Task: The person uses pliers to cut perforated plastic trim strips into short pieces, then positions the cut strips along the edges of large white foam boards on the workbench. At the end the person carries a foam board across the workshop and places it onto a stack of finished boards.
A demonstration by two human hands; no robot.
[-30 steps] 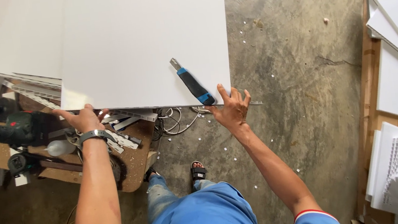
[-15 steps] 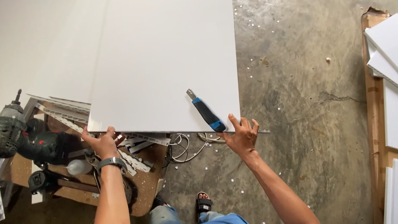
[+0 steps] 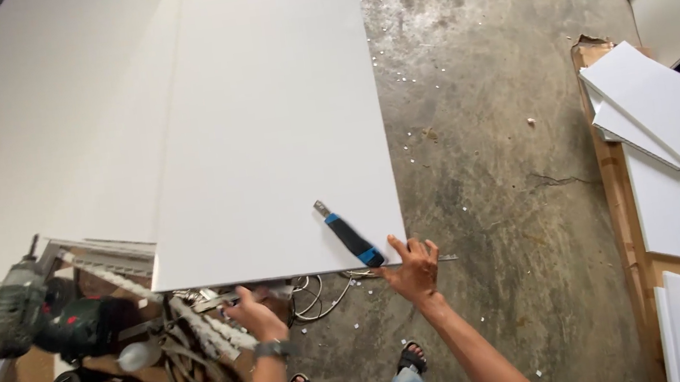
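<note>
A large white rectangular board (image 3: 265, 140) lies flat above the concrete floor (image 3: 491, 155). The right hand (image 3: 413, 270) spreads its fingers open at the board's near right corner, touching the edge. A blue-and-black utility knife (image 3: 349, 235) rests on the board just beside that corner. The left hand (image 3: 253, 314) sits under the near edge, fingers curled; whether it grips anything I cannot tell. A green power drill (image 3: 22, 308) lies beyond the near left corner
</note>
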